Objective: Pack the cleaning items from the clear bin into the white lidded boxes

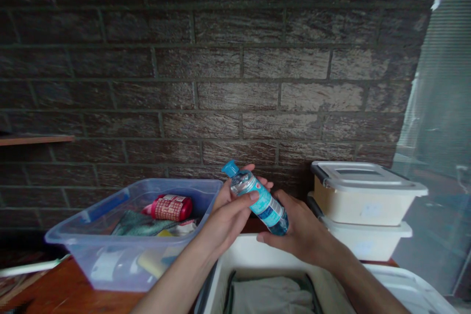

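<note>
One thumb of the left hand lies across the bottle, fingers parted behind; the right hand clamps the base. Smooth clear plastic, it tilts near the far rim of a white bin holding crumpled grey stuff, probably cloth; behind, rough bricks.

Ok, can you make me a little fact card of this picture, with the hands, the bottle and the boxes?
Bottle: blue bottle, tilted, blue cap uppermost
Left hand: holds it near the cap end, thumb over the label
Right hand: holds its bottom end
Below the hands: white bin with greyish fabric inside
Left: see-through bin, red bottle inside
Right: two stacked, lidded boxes
Behind: dark brick wall
</note>
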Tool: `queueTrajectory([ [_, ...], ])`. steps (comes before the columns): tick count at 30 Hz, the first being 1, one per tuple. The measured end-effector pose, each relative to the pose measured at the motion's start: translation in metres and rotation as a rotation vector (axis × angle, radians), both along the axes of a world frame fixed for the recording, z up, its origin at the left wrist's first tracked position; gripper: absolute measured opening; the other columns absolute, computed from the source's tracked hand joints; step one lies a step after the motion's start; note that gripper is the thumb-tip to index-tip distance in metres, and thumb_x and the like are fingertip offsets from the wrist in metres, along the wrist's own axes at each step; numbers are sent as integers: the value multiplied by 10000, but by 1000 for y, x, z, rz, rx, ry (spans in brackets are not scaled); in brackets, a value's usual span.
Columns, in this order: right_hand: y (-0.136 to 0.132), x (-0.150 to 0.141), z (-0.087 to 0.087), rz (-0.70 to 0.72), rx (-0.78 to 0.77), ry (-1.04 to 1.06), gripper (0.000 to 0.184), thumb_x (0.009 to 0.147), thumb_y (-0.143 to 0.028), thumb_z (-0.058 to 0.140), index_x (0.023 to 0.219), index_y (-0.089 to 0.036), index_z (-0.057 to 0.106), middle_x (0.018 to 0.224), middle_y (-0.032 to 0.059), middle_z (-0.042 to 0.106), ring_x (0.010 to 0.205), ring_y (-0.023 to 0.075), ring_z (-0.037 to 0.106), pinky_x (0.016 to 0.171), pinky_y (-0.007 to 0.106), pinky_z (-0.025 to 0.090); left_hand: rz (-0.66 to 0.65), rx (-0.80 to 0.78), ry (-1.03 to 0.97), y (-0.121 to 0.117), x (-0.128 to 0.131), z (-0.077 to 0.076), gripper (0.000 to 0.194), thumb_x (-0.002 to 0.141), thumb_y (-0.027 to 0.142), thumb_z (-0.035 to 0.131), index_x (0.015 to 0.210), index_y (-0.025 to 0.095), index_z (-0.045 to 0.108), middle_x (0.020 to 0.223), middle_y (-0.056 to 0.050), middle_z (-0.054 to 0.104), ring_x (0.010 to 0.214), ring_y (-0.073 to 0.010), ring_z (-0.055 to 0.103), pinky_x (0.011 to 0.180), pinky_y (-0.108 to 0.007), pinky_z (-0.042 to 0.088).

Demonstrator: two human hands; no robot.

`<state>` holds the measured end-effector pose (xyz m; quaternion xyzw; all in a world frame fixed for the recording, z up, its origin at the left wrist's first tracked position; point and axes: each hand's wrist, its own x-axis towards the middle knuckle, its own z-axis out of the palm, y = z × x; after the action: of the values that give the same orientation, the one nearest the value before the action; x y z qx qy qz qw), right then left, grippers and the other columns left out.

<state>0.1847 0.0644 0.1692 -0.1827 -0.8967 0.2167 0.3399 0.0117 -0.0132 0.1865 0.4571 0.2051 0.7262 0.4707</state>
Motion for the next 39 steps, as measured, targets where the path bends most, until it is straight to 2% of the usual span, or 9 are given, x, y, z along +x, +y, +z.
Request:
queueTrajectory([
  [4,-3,3,3,16,-1,27,455,743,-464,845,1014,-207,585,913,-6,684,778,182,608,665,287,411,23,9,-43,-1,0,1,578,796,111,787,1332,242,612,1104,-46,735,1136,-259,683,1131,-459,424],
  [8,1,4,2,38,-88,78,440,765,-445,834,1055,-206,605,856,-27,667,712,147,562,616,258,391,81,-4,-25,0,2,2,528,838,180,787,1324,242,591,1137,-50,726,1167,-245,665,1121,-429,425],
  [11,9,3,-6,163,-255,123,398,782,-405,826,1052,-189,630,891,-11,653,778,153,566,656,250,417,75,-8,97,-1,4,2,513,888,242,752,1357,240,544,1214,-77,709,1181,-250,657,1092,-418,438],
  [14,17,2,-15,304,-423,148,423,778,-363,828,1106,-170,643,1002,28,675,873,186,595,733,278,468,81,10,265,-4,8,-1,566,874,244,767,1379,264,512,1278,-89,684,1213,-266,635,1047,-398,469],
  [17,19,3,-16,354,-474,114,389,796,-347,803,1110,-165,662,971,41,699,872,211,622,728,294,497,147,31,441,-9,14,-6,591,815,196,811,1337,290,551,1236,-67,691,1162,-271,648,979,-373,499],
  [22,16,7,-6,324,-340,51,275,787,-294,803,1012,-167,707,952,34,725,872,235,632,755,309,513,403,122,793,-15,20,-9,580,712,145,869,1220,295,632,1159,-39,713,1071,-266,662,958,-352,482],
  [25,14,8,1,302,-222,77,280,735,-195,815,997,-165,720,991,30,737,886,242,634,756,302,506,476,179,921,-17,20,-8,565,710,145,864,1204,298,635,1158,-30,720,1055,-258,670,921,-332,491],
  [30,10,10,9,217,-94,82,260,671,-63,757,894,-174,682,909,1,714,863,231,628,771,298,497,478,285,994,-21,19,-5,558,710,101,845,1185,311,640,1154,-8,729,1068,-238,675,926,-306,492],
  [39,7,15,15,230,9,66,272,676,-34,696,883,-183,602,919,-1,650,864,195,601,746,275,450,410,375,1043,-24,19,-3,505,741,138,837,1174,297,631,1199,-23,713,1102,-234,673,966,-317,501],
])
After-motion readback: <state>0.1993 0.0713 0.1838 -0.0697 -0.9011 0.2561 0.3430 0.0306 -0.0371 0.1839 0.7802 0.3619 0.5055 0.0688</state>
